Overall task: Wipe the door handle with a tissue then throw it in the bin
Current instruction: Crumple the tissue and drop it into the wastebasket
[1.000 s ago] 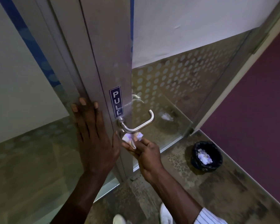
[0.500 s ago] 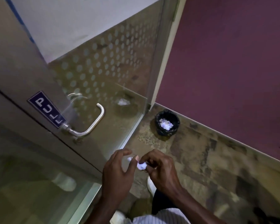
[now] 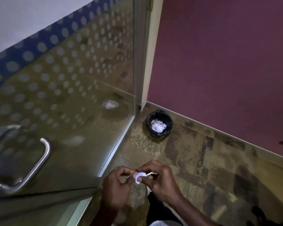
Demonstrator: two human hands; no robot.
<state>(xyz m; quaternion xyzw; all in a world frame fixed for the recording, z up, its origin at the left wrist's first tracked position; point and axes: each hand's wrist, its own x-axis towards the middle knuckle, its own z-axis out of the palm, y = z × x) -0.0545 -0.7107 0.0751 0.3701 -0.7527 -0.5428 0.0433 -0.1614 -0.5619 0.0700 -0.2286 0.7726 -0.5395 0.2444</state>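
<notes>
The tissue [image 3: 139, 177] is a small white wad, crumpled tight into an uneven ball with creased folds, and it sits low in the middle of the view, above the patterned floor [image 3: 194, 160] and in front of the person's body. Both hands meet around it: the left hand [image 3: 116, 190] has its thumb and forefinger curled in to pinch the wad's left side, the other fingers loosely bent, and the right hand [image 3: 160, 181] closes its fingertips over the top and right side, so the wad is gripped between the two. The metal door handle [image 3: 38, 162] stands at the far left on the frosted, dotted glass door [image 3: 69, 98], well apart from the hands. The black-lined bin [image 3: 159, 124] stands on the floor in the corner by the maroon wall [image 3: 219, 62], just beside the door's lower edge, with crumpled white paper already inside. Compared with half a second ago, the view has swung further right and down: the PULL sign has left the picture, the handle has slid to the left edge, and the bin lies nearer the middle, while the hands hold the wad in much the same pinch.
</notes>
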